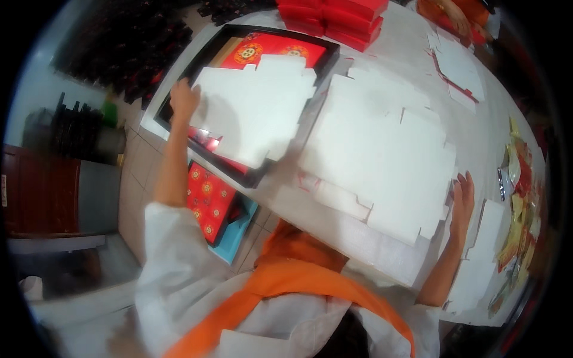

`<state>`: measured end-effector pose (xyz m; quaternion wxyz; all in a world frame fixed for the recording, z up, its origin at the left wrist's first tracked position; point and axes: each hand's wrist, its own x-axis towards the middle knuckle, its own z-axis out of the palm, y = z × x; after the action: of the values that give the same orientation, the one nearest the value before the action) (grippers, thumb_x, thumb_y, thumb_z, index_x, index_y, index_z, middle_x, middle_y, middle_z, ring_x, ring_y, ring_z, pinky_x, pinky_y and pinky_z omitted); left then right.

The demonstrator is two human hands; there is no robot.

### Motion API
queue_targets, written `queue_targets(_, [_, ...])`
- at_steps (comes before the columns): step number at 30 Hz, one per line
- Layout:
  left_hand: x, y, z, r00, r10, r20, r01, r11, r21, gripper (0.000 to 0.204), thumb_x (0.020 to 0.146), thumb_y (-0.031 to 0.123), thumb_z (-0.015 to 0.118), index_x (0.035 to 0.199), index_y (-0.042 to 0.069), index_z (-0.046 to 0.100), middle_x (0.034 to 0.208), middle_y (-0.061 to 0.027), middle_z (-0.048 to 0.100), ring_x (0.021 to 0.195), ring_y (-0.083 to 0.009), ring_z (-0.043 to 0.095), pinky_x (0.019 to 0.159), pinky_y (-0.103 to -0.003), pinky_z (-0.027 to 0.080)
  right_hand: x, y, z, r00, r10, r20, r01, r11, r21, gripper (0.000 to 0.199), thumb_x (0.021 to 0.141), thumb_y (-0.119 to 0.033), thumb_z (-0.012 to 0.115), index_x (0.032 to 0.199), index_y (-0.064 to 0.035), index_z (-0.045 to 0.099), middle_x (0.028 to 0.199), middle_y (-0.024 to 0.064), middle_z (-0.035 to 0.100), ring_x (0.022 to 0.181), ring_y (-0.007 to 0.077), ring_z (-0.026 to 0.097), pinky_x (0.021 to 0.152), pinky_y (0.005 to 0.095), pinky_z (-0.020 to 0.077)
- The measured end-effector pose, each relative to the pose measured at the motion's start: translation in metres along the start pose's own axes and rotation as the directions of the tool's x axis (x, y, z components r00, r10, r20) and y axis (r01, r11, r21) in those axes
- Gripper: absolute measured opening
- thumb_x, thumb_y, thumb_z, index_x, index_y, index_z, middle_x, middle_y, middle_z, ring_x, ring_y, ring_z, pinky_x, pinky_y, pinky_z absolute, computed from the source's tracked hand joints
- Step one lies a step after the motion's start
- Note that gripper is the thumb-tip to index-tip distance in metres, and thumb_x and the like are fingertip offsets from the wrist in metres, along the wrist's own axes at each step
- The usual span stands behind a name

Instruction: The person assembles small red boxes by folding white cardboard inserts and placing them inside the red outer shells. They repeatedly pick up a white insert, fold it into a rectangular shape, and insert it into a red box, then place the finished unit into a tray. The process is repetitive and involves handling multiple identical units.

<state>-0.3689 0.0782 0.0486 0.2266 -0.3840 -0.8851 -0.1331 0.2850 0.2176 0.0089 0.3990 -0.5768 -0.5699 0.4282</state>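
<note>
My left hand (185, 100) is at the left edge of a flat white die-cut cardboard box blank (256, 107), fingers curled closed on that edge. This blank lies over a black-rimmed tray (224, 161) and partly covers the red printed sheets (271, 49) in it, which bear round gold patterns. Beside the right edge of a larger white stack of box blanks (382, 149) is my right hand (462, 203), its fingers stretched out and slightly apart. Nothing shows in my right hand.
Red boxes (334, 21) are stacked at the far edge of the table (388, 256). Another person's hand (456, 21) is at the far right, near more blanks (456, 65). Colourful packets (516, 203) line the right edge. Below the tray, a red patterned box (206, 200) sits lower down.
</note>
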Motion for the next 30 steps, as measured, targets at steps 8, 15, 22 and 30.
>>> queue_targets(8, [0.019,-0.031,0.003,0.841,-0.083,0.535,0.274,0.917,-0.289,0.041,0.08,0.023,0.055,0.109,-0.006,0.054,0.099,-0.0184,0.062,0.092,-0.0271,0.059,0.08,-0.035,0.044,-0.02,-0.033,-0.011,0.964,-0.216,-0.155,0.204,0.975,-0.094,0.043,0.092,-0.02,0.045,0.13,-0.0009,0.037,0.124,0.0135,0.049,0.115,0.0215,0.046,0.096,0.0347,0.0364])
queue_targets(15, [0.019,-0.019,-0.162,0.935,-0.016,0.355,0.274,0.669,-0.691,0.049,0.088,0.027,0.05,0.126,-0.003,0.043,0.122,-0.0141,0.05,0.109,-0.019,0.047,0.093,-0.027,0.035,-0.038,-0.081,0.078,0.963,-0.214,0.164,0.181,0.964,0.193,0.039,0.089,-0.011,0.048,0.126,-0.0004,0.042,0.119,0.0135,0.052,0.11,0.0202,0.05,0.096,0.0311,0.0369])
queue_targets(22, [0.0,0.024,-0.188,0.971,0.042,0.236,0.187,0.485,-0.854,0.042,0.087,0.022,0.051,0.121,-0.004,0.045,0.113,-0.0133,0.053,0.104,-0.0187,0.049,0.09,-0.029,0.037,-0.037,-0.122,0.134,0.874,-0.281,0.397,0.139,0.927,0.349,0.065,0.083,-0.018,0.057,0.137,-0.0031,0.025,0.122,0.015,0.048,0.111,0.0206,0.048,0.091,0.0297,0.0389])
queue_targets(30, [-0.114,0.111,-0.122,0.805,0.217,0.553,0.454,0.374,-0.808,0.048,0.091,0.022,0.044,0.132,-0.001,0.034,0.126,-0.0143,0.046,0.118,-0.023,0.041,0.102,-0.032,0.028,-0.034,-0.094,0.084,0.971,-0.004,0.238,-0.045,0.979,0.201,0.048,0.083,-0.009,0.053,0.128,0.0011,0.038,0.103,0.0077,0.055,0.086,0.0116,0.053,0.076,0.0253,0.044])
